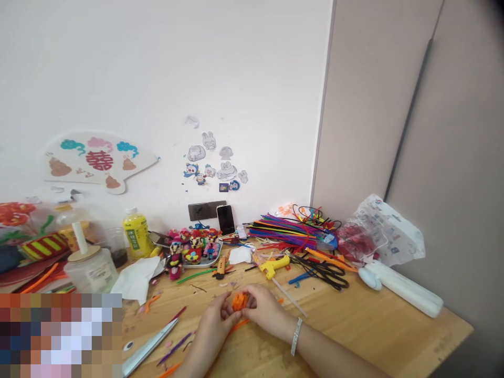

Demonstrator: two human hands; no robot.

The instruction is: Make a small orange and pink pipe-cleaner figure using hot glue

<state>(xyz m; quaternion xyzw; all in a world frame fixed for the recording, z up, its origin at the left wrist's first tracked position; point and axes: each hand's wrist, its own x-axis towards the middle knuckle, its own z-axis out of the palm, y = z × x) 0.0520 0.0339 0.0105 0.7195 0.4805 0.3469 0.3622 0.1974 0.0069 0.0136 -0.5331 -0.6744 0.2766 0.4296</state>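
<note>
Between my two hands, low over the front of the wooden table, is a small bunched orange pipe cleaner (240,301). My left hand (219,314) closes on it from the left, fingers curled and thumb against it. From the right, my right hand (262,307) pinches the same orange piece; a bracelet circles that wrist. A loose orange strand trails beneath the hands toward the lower left. Just beyond the right hand lies a yellow glue gun (274,266) with a clear glue stick (289,297). An orange-handled cutter (221,268) rests beyond the left hand.
A large pile of coloured pipe cleaners (283,231) and black-handled scissors (326,272) lie at the back right. Small figures crowd a tray (200,262). A yellow bottle (136,233), a phone (226,219), a silver blade-like tool (151,346) and a white device (405,289) are around.
</note>
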